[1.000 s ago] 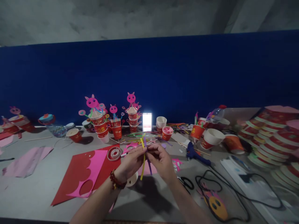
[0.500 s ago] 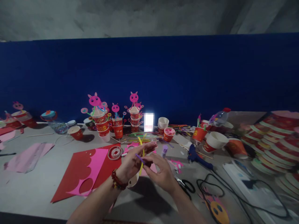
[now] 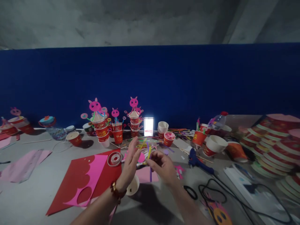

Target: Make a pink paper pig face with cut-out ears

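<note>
Over the middle of the table, my right hand (image 3: 162, 165) pinches a yellow pipe cleaner (image 3: 149, 153) together with a purple pipe cleaner (image 3: 150, 175). The purple one hangs below the fingertips, and the yellow one has ends pointing upward. My left hand (image 3: 130, 167), with a beaded bracelet at the wrist, is held upright with its fingers stretched out and the palm towards the pipe cleaners. Under the left hand stands a paper cup (image 3: 132, 186), partly hidden. A pink paper sheet (image 3: 145, 174) lies below the right hand.
Red card (image 3: 62, 178) and cut pink paper (image 3: 98, 170) lie left, near a tape roll (image 3: 114, 158). Decorated cups (image 3: 102, 134) line the back, beside a lit phone-like screen (image 3: 148, 126). To the right are a blue glue gun (image 3: 199, 162), its cable, a power strip (image 3: 248, 187) and stacked cups (image 3: 276, 147).
My hands have moved apart, and the left fingers have straightened upward. The purple pipe cleaner has swung from slanting across the yellow one to upright. The view has tilted slightly up.
</note>
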A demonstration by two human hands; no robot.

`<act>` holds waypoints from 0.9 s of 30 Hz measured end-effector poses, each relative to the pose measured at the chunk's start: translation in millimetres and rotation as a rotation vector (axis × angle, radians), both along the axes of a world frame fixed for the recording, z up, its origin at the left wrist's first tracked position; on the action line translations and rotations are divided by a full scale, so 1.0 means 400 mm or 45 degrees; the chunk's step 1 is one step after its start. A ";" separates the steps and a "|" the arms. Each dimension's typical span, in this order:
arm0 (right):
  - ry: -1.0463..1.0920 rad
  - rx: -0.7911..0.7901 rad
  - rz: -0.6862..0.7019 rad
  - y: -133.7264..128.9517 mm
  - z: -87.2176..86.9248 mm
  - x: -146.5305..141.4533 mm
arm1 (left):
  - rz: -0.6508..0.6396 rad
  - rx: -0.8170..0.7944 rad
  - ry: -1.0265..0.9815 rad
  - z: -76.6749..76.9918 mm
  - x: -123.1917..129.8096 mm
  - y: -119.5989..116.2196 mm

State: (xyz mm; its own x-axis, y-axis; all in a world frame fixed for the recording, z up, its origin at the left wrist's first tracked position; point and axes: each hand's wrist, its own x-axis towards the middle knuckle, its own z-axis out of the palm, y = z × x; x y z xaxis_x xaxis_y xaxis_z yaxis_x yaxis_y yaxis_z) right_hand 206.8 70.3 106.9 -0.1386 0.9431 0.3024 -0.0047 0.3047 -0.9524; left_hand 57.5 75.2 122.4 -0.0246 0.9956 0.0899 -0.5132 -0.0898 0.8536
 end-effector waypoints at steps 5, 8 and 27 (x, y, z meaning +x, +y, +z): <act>0.088 -0.085 0.076 0.011 -0.007 -0.004 | -0.166 0.267 0.337 0.035 -0.014 0.005; 0.098 -0.036 0.054 0.011 -0.006 -0.005 | -0.243 0.174 0.280 0.038 -0.003 0.013; 0.293 -0.418 0.363 0.046 -0.022 -0.010 | -0.410 0.016 0.223 0.010 -0.010 0.038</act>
State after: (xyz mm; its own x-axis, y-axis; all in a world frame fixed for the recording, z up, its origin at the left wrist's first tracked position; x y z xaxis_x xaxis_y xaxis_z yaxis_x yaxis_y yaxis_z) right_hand 202.9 88.6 98.1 -0.3693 0.9281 0.0483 -0.2660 -0.0558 -0.9624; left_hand 53.3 90.4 126.3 0.3072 0.9485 0.0774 -0.3630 0.0416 0.9309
